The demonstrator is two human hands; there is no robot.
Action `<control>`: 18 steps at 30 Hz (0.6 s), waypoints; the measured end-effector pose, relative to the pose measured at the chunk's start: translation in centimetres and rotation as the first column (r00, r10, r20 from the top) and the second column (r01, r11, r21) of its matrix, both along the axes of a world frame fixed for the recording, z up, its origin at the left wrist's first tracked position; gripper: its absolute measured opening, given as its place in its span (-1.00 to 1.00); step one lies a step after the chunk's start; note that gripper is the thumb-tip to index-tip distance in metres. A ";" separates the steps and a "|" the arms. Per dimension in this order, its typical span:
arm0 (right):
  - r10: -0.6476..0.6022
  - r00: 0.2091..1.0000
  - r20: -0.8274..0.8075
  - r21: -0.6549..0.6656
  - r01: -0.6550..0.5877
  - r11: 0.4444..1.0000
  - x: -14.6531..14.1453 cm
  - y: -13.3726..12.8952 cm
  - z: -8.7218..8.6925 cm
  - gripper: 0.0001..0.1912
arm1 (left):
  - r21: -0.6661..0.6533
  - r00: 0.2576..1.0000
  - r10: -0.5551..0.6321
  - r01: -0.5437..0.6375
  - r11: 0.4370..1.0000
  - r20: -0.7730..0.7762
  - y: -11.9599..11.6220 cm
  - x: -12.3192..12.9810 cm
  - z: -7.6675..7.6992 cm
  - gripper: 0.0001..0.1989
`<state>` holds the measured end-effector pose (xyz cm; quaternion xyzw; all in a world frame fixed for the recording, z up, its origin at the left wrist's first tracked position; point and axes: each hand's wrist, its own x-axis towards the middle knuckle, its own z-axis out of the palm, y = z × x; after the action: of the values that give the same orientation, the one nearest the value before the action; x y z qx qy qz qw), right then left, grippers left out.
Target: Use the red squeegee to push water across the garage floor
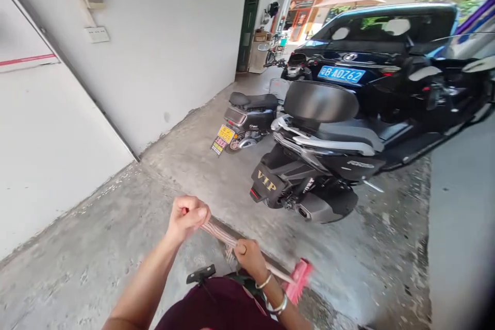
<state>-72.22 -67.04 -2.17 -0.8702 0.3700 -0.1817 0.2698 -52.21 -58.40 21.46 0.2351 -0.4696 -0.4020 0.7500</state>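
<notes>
A broom with a pale striped handle [219, 232] slants down to the right across the front of my body. My left hand [189, 218] is wrapped round the upper end of its handle. Lower down, my right hand [250, 258], with a ring and bracelets, grips the same handle. Past my right forearm shows the pink broom head [298, 279], smeared by motion, low near the concrete floor [154, 252]. My right hand and wrist cover part of the handle.
A large black scooter [317, 165] stands ahead to the right, with a smaller scooter [251, 113] beyond it. Behind them is a parked dark car [382, 56]. White walls [166, 36] bound the left side, and another wall [460, 216] the right.
</notes>
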 end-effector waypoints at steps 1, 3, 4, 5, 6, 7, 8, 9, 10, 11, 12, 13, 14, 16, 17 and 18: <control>0.049 0.999 -0.003 0.019 -0.049 0.999 1.9 0.6 0.6 -0.65 | -0.037 1.000 0.001 -0.001 0.999 0.010 0.8 1.3 1.0 -0.48; 0.143 0.989 0.026 0.039 -0.144 0.989 5.1 1.0 1.8 -0.63 | -0.085 0.997 -0.002 0.008 0.996 0.071 2.4 2.8 2.6 -0.50; 0.187 0.981 0.049 0.047 -0.190 0.981 6.7 0.9 2.3 -0.62 | -0.095 0.994 -0.001 0.011 0.995 0.110 3.0 3.2 3.2 -0.50; 0.231 0.970 0.077 0.056 -0.235 0.970 8.2 0.5 2.8 -0.59 | -0.103 0.989 0.005 0.010 0.995 0.147 3.4 3.5 3.7 -0.50; 0.272 0.956 0.111 0.062 -0.280 0.958 9.8 -0.1 3.2 -0.57 | -0.116 0.984 0.015 0.006 0.993 0.177 3.7 3.8 4.2 -0.49; 0.310 0.939 0.148 0.062 -0.322 0.945 11.5 -0.8 3.6 -0.54 | -0.143 0.979 0.025 0.004 0.990 0.203 3.8 4.0 4.6 -0.48; 0.345 0.919 0.189 0.052 -0.360 0.932 13.3 -1.8 3.9 -0.52 | -0.183 0.975 0.038 0.003 0.983 0.221 3.5 4.4 5.0 -0.48; 0.371 0.899 0.232 0.031 -0.388 0.921 15.3 -3.0 4.1 -0.51 | -0.236 0.971 0.055 0.001 0.972 0.231 3.0 4.9 5.3 -0.48; 0.386 0.880 0.276 0.003 -0.402 0.915 17.4 -4.3 4.3 -0.50 | -0.277 0.968 0.074 -0.005 0.961 0.240 2.2 5.6 5.5 -0.49; 0.391 0.863 0.321 -0.026 -0.404 0.914 19.5 -5.9 4.4 -0.49 | -0.292 0.960 0.092 -0.010 0.956 0.266 1.0 6.4 5.6 -0.49; 0.388 0.846 0.365 -0.049 -0.399 0.916 21.7 -7.6 4.4 -0.48 | -0.295 0.941 0.101 -0.002 0.955 0.322 -0.6 7.4 5.6 -0.49; 0.378 0.831 0.407 -0.060 -0.389 0.919 23.9 -9.6 4.3 -0.48 | -0.295 0.912 0.104 0.019 0.955 0.397 -2.5 8.5 5.4 -0.49; 0.365 0.818 0.445 -0.060 -0.380 0.923 26.1 -11.8 4.2 -0.48 | -0.287 0.865 0.102 0.050 0.957 0.491 -4.7 9.6 5.0 -0.48; 0.344 0.796 0.497 -0.050 -0.370 0.928 30.2 -16.5 3.9 -0.50 | -0.223 0.714 0.091 0.093 0.970 0.694 -9.9 11.9 3.6 -0.42; 0.335 0.792 0.511 -0.054 -0.359 0.932 32.2 -18.9 3.7 -0.51 | -0.169 0.629 0.079 0.083 0.982 0.773 -12.7 13.1 2.7 -0.38; 0.328 0.792 0.515 -0.065 -0.346 0.936 33.9 -21.1 3.6 -0.52 | -0.084 0.557 0.049 0.038 0.996 0.829 -15.5 14.2 1.8 -0.34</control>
<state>-38.27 -88.13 1.39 -0.8362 0.1254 -0.3521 0.4013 -37.96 -73.93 23.28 0.3633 -0.7846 -0.2194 0.4520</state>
